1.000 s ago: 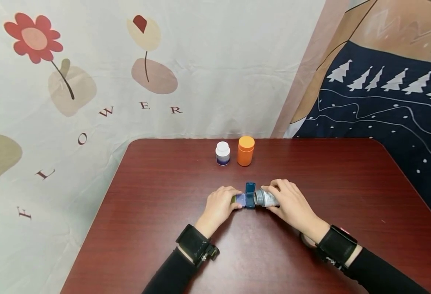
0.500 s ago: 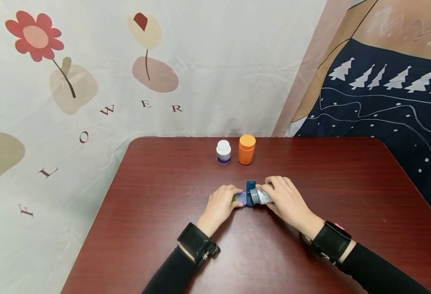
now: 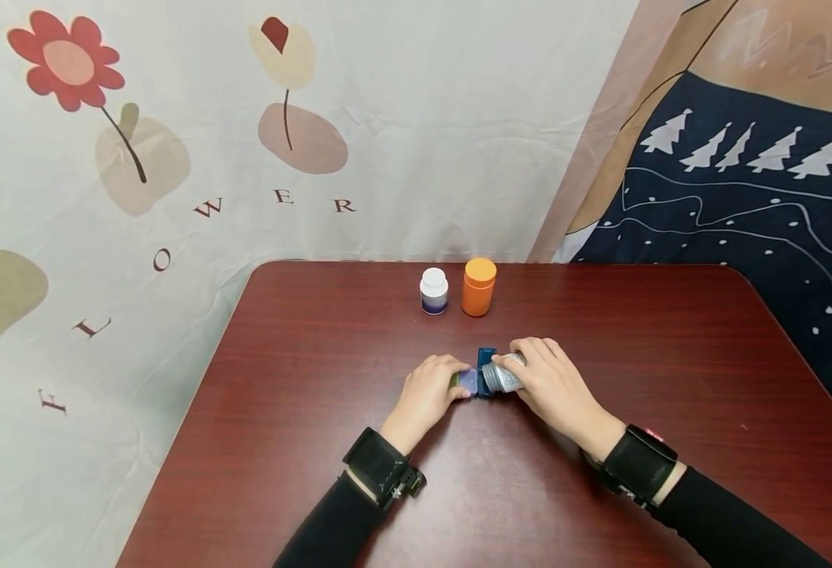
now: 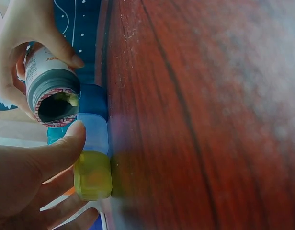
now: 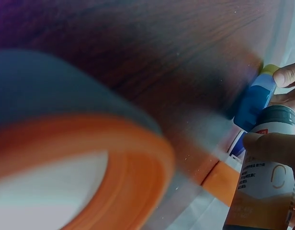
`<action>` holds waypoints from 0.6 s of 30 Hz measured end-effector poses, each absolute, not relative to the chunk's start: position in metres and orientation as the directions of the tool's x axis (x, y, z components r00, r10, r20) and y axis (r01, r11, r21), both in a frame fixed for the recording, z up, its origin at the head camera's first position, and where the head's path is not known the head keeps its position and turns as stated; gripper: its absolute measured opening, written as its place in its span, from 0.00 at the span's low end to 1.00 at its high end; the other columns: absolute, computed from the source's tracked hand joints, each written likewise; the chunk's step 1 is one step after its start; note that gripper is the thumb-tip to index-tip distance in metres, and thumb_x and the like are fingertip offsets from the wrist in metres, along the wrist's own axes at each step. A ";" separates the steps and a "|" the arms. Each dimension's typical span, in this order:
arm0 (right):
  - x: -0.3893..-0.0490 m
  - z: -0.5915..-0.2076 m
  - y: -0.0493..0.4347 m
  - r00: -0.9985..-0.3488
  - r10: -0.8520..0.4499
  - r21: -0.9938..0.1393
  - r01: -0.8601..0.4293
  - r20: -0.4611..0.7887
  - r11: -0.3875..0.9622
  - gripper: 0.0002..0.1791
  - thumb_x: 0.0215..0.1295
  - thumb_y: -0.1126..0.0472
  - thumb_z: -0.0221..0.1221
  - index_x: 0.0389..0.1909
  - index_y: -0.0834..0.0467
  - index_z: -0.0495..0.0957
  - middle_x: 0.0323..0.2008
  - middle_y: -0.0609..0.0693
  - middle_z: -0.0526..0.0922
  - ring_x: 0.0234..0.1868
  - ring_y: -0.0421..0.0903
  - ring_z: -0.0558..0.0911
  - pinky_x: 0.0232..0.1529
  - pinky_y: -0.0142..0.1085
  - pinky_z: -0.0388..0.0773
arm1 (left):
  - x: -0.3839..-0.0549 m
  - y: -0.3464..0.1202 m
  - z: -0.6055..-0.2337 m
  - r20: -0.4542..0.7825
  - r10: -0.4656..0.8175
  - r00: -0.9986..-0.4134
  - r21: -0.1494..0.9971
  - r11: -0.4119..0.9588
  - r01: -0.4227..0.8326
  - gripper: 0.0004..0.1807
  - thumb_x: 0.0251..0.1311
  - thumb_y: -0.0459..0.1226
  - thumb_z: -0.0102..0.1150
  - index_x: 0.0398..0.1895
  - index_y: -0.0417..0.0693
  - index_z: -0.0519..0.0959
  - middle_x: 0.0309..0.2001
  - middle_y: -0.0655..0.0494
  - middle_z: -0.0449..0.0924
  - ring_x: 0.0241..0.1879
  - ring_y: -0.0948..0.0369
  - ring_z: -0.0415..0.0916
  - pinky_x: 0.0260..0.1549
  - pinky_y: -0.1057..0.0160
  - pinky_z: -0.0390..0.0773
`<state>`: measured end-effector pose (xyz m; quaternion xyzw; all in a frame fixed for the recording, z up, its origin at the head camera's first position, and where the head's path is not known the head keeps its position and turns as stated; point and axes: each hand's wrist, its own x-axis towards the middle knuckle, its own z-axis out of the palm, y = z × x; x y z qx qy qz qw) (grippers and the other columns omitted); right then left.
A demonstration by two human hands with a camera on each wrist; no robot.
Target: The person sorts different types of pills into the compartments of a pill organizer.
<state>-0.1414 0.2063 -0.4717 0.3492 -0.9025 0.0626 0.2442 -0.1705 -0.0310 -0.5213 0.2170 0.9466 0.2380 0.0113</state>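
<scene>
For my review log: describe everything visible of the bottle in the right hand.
The bottle looks plastic: grey ridged neck, printed label, pale above orange-brown. Uncapped, it shows something yellowish in its mouth. It is tilted in the right hand's grip, mouth toward the blue end of the box; whether they touch is unclear.

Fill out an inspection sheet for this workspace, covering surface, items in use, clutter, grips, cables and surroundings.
Surface: reddish-brown wood-grain table, glossy in places.
Job's things: pill organizer, dark blue lid open; grey-necked bottle uncapped, tilted, mouth at dark blue compartment; yellowish pieces inside.
Clutter: white bottle and orange bottle, capped, upright, near far edge; blurred orange-rimmed round object close to right wrist camera, identity unclear.
Grips: left grip holds pill organizer; right grip holds grey-necked bottle.
Cables: nothing seen.
Surroundings: flower-print hanging behind table; dark blue tree-print cloth at right.
</scene>
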 end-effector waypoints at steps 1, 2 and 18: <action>-0.142 -0.472 0.206 -0.632 -0.604 0.066 -0.663 0.485 0.746 0.37 0.40 0.71 0.87 0.56 0.56 0.88 0.48 0.59 0.82 0.52 0.57 0.81 0.56 0.52 0.79 | -0.171 -0.031 -0.522 0.077 0.417 -0.906 0.450 0.796 0.405 0.23 0.66 0.49 0.78 0.63 0.56 0.90 0.59 0.60 0.91 0.60 0.56 0.85 0.58 0.49 0.87; -0.142 -0.472 0.206 -0.628 -0.608 0.075 -0.663 0.485 0.745 0.37 0.40 0.70 0.87 0.56 0.56 0.87 0.48 0.59 0.82 0.52 0.57 0.81 0.56 0.52 0.79 | -0.172 -0.030 -0.525 0.079 0.416 -0.906 0.447 0.798 0.405 0.24 0.66 0.49 0.78 0.63 0.57 0.90 0.59 0.60 0.91 0.60 0.56 0.85 0.58 0.50 0.87; -0.146 -0.469 0.204 -0.573 -0.669 0.174 -0.683 0.474 0.709 0.25 0.56 0.72 0.77 0.55 0.55 0.87 0.48 0.59 0.84 0.51 0.57 0.82 0.57 0.51 0.80 | -0.179 -0.031 -0.540 0.068 0.407 -0.911 0.408 0.822 0.398 0.24 0.65 0.51 0.78 0.64 0.61 0.89 0.61 0.65 0.90 0.60 0.59 0.85 0.56 0.52 0.88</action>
